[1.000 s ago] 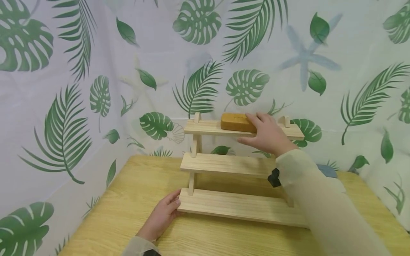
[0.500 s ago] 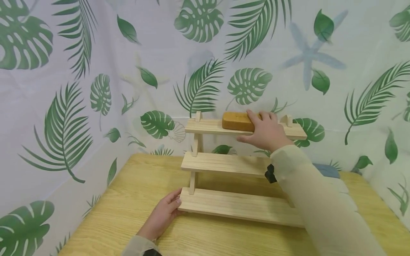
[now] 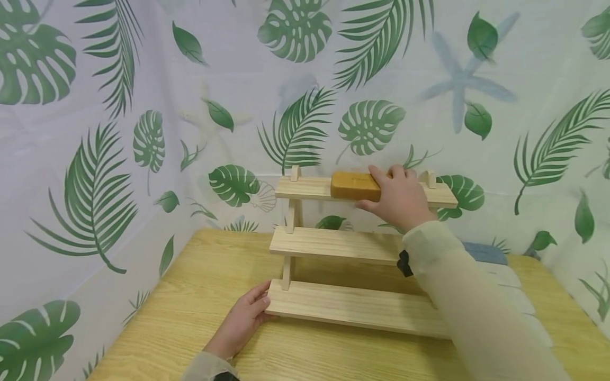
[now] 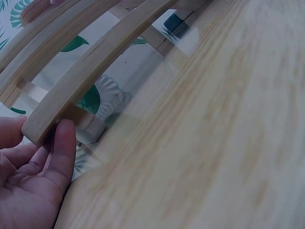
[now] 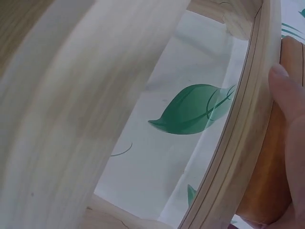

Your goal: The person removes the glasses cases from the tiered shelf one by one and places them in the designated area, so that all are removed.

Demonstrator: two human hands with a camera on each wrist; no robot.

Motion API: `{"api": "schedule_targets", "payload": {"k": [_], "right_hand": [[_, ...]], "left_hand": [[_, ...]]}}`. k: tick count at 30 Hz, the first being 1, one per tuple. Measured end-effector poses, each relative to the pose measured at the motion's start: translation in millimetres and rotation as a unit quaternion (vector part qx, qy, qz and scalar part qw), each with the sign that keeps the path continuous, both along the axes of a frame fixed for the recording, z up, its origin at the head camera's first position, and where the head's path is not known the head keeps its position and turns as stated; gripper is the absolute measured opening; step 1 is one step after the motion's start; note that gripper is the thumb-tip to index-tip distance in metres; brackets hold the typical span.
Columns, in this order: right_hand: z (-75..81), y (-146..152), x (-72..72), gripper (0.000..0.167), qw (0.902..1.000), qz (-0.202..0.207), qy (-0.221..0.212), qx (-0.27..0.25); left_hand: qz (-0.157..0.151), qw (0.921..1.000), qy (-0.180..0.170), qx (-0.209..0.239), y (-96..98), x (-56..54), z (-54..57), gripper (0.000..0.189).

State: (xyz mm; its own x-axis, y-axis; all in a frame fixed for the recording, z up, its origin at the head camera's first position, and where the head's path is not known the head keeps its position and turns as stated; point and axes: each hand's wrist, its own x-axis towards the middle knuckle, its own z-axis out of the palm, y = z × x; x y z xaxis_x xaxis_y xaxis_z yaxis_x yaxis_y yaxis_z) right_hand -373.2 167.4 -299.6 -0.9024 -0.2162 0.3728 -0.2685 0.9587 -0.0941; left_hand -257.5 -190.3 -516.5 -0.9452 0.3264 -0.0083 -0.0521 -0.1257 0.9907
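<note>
A three-tier wooden display rack (image 3: 343, 243) stands on the table. At its top shelf, my right hand (image 3: 400, 198) holds an orange-brown rounded block (image 3: 355, 186) with faint marks on its upper face, the thumb in front and the fingers over the top. The block overlaps the shelf's front edge in the head view. In the right wrist view the thumb lies along the block (image 5: 269, 176) beside the shelf edge. My left hand (image 3: 243, 317) grips the left end of the bottom shelf (image 3: 357, 307); in the left wrist view, thumb and fingers pinch that board's corner (image 4: 43, 124).
Behind the right sleeve (image 3: 476, 296) lies a pale segmented item with a blue end (image 3: 486, 253) on the wood-grain table (image 3: 190, 296). A leaf-print cloth (image 3: 214, 63) hangs close behind the rack. Small wooden uprights (image 3: 295, 173) stick up at the top shelf's ends.
The block has come slightly forward and down over the top shelf's front edge, with the right hand round it. The left hand keeps its place on the bottom shelf.
</note>
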Motion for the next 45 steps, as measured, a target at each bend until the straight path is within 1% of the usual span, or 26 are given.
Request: {"api": "schedule_targets", "payload": {"k": [3, 10, 12, 15, 18, 20, 25, 30, 33, 40, 45], "right_hand": [[1.1, 2.3, 3.2, 0.098, 0.9999, 0.001, 0.008, 0.008], [4.1, 13.5, 14.1, 0.088, 0.9997, 0.014, 0.004, 0.019], [4.9, 16.3, 18.0, 0.088, 0.9994, 0.023, 0.005, 0.024], [6.0, 19.5, 24.9, 0.092, 0.9988, 0.035, 0.006, 0.033], [5.7, 23.9, 34.8, 0.098, 0.9981, 0.047, 0.005, 0.041], [4.8, 27.7, 43.5, 0.097, 0.9974, 0.054, 0.011, 0.045], [1.2, 38.9, 67.3, 0.09, 0.9972, 0.069, 0.026, 0.015], [-6.1, 52.4, 85.7, 0.087, 0.9965, 0.079, 0.028, -0.003], [-15.0, 59.7, 93.3, 0.083, 0.9956, 0.087, 0.035, -0.006], [-39.6, 75.3, 106.5, 0.081, 0.9887, 0.12, 0.089, 0.014], [-51.7, 87.6, 116.4, 0.085, 0.9877, 0.12, 0.1, 0.001]], "left_hand": [[0.001, 1.0, 0.001, 0.003, 0.2, -0.2, -0.4, 0.055], [-0.003, 1.0, 0.005, 0.007, 0.8, -1.2, -2.8, 0.055], [-0.002, 1.0, 0.005, 0.007, 0.8, -1.0, -2.5, 0.055], [0.001, 1.0, 0.006, 0.006, 0.5, -0.2, -0.7, 0.055], [0.003, 0.9999, 0.01, 0.002, 0.2, 0.6, 2.1, 0.055], [0.003, 1.0, 0.01, 0.0, 0.1, 0.6, 3.5, 0.055], [0.002, 0.9999, 0.009, -0.005, 0.6, -1.5, 3.1, 0.055], [0.002, 0.9999, 0.013, -0.005, 2.1, 0.4, 1.8, 0.054], [0.003, 0.9999, 0.013, -0.005, 1.4, 1.4, 0.2, 0.054], [0.005, 0.9999, 0.013, -0.003, 1.5, 1.6, -1.6, 0.054], [0.003, 0.9998, 0.016, -0.007, 1.0, 0.7, -1.2, 0.055]]}}
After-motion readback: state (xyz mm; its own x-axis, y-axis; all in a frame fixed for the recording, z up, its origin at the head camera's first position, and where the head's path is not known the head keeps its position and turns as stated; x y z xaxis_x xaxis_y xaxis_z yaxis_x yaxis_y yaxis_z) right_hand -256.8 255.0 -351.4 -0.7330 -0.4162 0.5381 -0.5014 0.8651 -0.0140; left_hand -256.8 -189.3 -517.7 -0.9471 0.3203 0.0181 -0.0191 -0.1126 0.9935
